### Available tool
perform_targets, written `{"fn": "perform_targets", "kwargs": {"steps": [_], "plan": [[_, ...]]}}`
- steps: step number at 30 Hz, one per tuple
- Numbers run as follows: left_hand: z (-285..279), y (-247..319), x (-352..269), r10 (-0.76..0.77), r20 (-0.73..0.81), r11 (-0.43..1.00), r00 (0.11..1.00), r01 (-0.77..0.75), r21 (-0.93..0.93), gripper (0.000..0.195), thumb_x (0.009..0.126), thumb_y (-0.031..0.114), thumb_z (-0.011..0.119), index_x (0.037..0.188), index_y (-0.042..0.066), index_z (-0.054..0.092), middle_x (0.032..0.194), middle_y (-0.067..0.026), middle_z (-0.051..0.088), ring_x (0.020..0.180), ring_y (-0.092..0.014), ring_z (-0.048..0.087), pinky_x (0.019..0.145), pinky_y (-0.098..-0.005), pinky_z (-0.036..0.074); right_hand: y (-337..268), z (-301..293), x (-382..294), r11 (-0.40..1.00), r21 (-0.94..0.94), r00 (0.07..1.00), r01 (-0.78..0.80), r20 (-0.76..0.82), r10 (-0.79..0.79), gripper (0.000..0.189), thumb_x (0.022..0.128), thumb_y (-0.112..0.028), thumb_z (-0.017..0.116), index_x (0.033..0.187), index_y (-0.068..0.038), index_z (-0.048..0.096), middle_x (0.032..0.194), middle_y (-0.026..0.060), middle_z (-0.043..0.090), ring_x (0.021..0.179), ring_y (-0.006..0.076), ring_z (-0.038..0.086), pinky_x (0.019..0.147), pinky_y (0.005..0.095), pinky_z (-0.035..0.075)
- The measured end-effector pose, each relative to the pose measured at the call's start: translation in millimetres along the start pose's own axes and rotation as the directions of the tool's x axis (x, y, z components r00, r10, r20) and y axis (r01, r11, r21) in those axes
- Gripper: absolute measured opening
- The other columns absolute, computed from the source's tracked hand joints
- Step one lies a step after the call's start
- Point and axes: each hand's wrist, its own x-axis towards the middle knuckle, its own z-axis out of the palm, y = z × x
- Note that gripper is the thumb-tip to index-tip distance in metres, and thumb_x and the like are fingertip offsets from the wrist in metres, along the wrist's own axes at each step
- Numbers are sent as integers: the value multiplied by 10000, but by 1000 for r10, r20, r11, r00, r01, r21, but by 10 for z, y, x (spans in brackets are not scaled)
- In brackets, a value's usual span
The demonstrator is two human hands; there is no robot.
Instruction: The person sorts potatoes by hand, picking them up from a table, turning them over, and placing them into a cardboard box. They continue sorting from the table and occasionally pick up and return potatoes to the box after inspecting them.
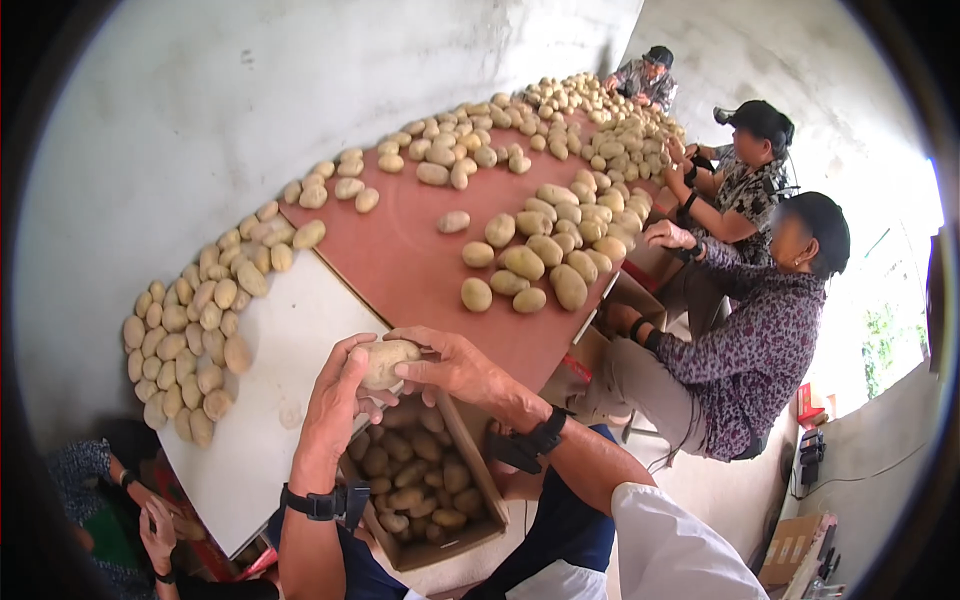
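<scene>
A single potato (pixel 386 363) is held up between both hands, over the near edge of the tables. My left hand (pixel 341 386) grips its left end, with the thumb on top. At its right end, the fingers and thumb of my right hand (pixel 450 364) close around it. Below the hands stands an open cardboard box (pixel 495 499) with many potatoes (pixel 427 480) inside. Several potatoes (pixel 525 262) lie loosely grouped on the reddish tabletop (pixel 405 255). More potatoes (pixel 195 337) are heaped along the far left side of the white tabletop (pixel 262 375).
A person in a purple patterned shirt (pixel 742 360) sits at the right, with another person (pixel 750 172) beyond. A third person (pixel 654 79) is at the far end. At lower left, another person's hands (pixel 161 532) show near the white table. A wall borders the far side.
</scene>
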Motion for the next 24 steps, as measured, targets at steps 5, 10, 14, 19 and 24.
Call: {"fn": "perform_targets", "kwargs": {"steps": [5, 10, 14, 19, 24], "plan": [[54, 32, 111, 148, -151, 988, 977, -154, -30, 539, 1108, 412, 479, 1513, 56, 493, 1140, -89, 683, 729, -132, 660, 559, -228, 470, -119, -23, 173, 998, 21, 997, 54, -49, -53, 537, 984, -235, 712, 1418, 31, 539, 1062, 62, 664, 833, 109, 640, 569, 247, 525], [-55, 178, 169, 154, -174, 965, 973, -186, -186, 464, 1110, 376, 482, 1430, 53, 574, 997, -42, 691, 635, -75, 586, 506, -208, 410, -242, 89, 288, 991, -31, 990, 127, -60, -129, 490, 982, -224, 703, 1380, 33, 574, 1046, 84, 680, 798, 125, 637, 627, 268, 541], [-115, 2, 115, 76, -189, 972, 979, -115, -206, 414, 1121, 363, 462, 1370, 66, 606, 981, -24, 660, 561, -60, 479, 460, -204, 362, -150, 193, 157, 998, 19, 993, 55, -103, -52, 448, 974, -190, 707, 1348, 31, 598, 1039, 84, 680, 784, 117, 623, 679, 264, 533], [-120, -2, 74, 44, -232, 970, 972, -98, -225, 394, 1125, 345, 451, 1301, 47, 640, 950, -39, 660, 560, -81, 482, 480, -234, 387, 30, 205, 117, 996, 56, 995, 75, -75, -70, 444, 976, -123, 693, 1380, 23, 581, 1072, 68, 681, 809, 122, 630, 738, 283, 546], [-136, 9, 60, 65, -208, 965, 976, -115, -235, 397, 1123, 320, 445, 1278, 20, 652, 1001, -59, 700, 575, -90, 516, 503, -242, 424, -97, 257, 66, 995, 53, 995, 88, -62, -85, 481, 993, -112, 668, 1438, 16, 537, 1181, 83, 656, 939, 144, 641, 824, 294, 542]]}}
